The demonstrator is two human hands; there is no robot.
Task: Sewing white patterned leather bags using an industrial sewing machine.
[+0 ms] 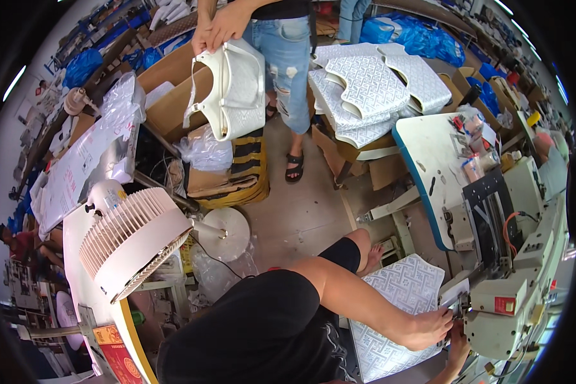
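My left hand (429, 328) reaches across to the sewing machine head (498, 320) at the lower right. Its fingers are pressed together close to the needle area, and what they grip, if anything, is too small to make out. Just below it, my right hand (457, 351) comes up from the lower edge. Those fingers are bent and closed at the same spot, their tips partly hidden by the machine. A white-and-grey patterned panel (390, 288) lies under my left forearm, beside the machine.
Across from me a person holds up a white handbag (242, 89). Stacked patterned panels (371, 83) lie at the back right. A blue-edged white table (422, 153) stands nearer. To my left are a fan (131, 237), a black-and-yellow bundle (253, 173) and cardboard boxes (179, 96).
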